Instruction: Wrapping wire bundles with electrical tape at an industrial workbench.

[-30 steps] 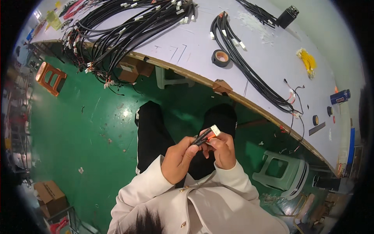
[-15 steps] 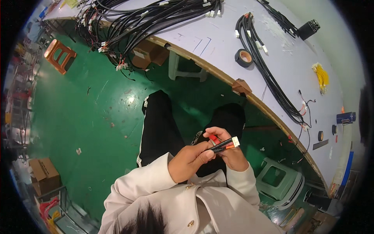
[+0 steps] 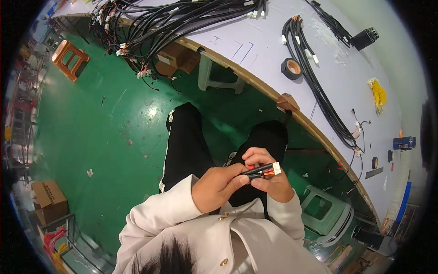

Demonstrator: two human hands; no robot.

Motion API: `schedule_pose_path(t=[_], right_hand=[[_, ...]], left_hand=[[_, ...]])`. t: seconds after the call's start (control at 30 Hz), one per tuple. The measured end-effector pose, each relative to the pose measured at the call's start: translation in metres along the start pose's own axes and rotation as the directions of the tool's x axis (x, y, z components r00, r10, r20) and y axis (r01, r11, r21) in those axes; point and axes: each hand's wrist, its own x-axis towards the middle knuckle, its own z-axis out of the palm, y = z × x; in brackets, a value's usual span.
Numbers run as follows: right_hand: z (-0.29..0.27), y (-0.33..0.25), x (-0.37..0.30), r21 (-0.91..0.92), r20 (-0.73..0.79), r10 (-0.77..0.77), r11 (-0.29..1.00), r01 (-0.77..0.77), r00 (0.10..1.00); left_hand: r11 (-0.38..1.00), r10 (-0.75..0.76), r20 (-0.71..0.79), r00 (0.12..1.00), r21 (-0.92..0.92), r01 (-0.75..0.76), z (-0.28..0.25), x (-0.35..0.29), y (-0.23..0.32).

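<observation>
In front of my lap, my left hand [image 3: 218, 186] pinches the end of a black cable [image 3: 249, 172] between thumb and fingers. From that end, short orange and dark wires [image 3: 269, 171] run into a white connector [image 3: 276, 168]. My right hand [image 3: 275, 183] is closed beside and behind the cable end, fingers curled in and thumb just below the wires. A small red item [image 3: 250, 167] shows between its fingers and the cable. Most of it is hidden, so its kind is unclear.
A white table [image 3: 255, 68] curves across the front and right. On it lie black cable bundles [image 3: 315, 86], a black tape roll [image 3: 291, 68], yellow wires [image 3: 377, 95] and a blue cylinder [image 3: 403, 143]. A green stool [image 3: 335, 221] stands close on my right; an orange stool [image 3: 68, 59] is far left.
The fingers of my right hand have curled in closer, and less of the red item shows. Its thumb has come into sight below the wires. My left hand keeps its hold on the cable.
</observation>
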Motion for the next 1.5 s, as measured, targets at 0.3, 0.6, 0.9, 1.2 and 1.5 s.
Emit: schedule_pose_path(t=[0.3,0.6,0.9,1.2,1.5], right_hand=[[0.004,-0.007,0.003,0.075,-0.027,0.011,0.997,-0.008,1.000],[0.007,-0.005,0.007,0.135,-0.090,-0.014,0.991,0.026,0.996],[0.036,-0.001,0.006,0.438,-0.271,0.112,0.899,0.019,0.956],[0.049,-0.008,-0.009,0.337,-0.379,0.195,0.939,-0.061,0.905],[0.053,-0.044,-0.002,0.517,-0.238,0.375,0.830,-0.210,0.896]], left_hand=[[0.958,0.121,-0.063,0.991,0.271,-0.099,0.002,-0.001,0.007],[0.935,0.177,-0.089,0.980,0.325,-0.140,0.002,-0.001,0.005],[0.860,0.310,-0.212,0.927,0.478,-0.179,0.007,0.002,0.003],[0.751,0.443,-0.299,0.846,0.638,-0.168,0.005,0.008,-0.001],[0.660,0.472,-0.315,0.824,0.745,-0.093,-0.004,0.008,-0.004]])
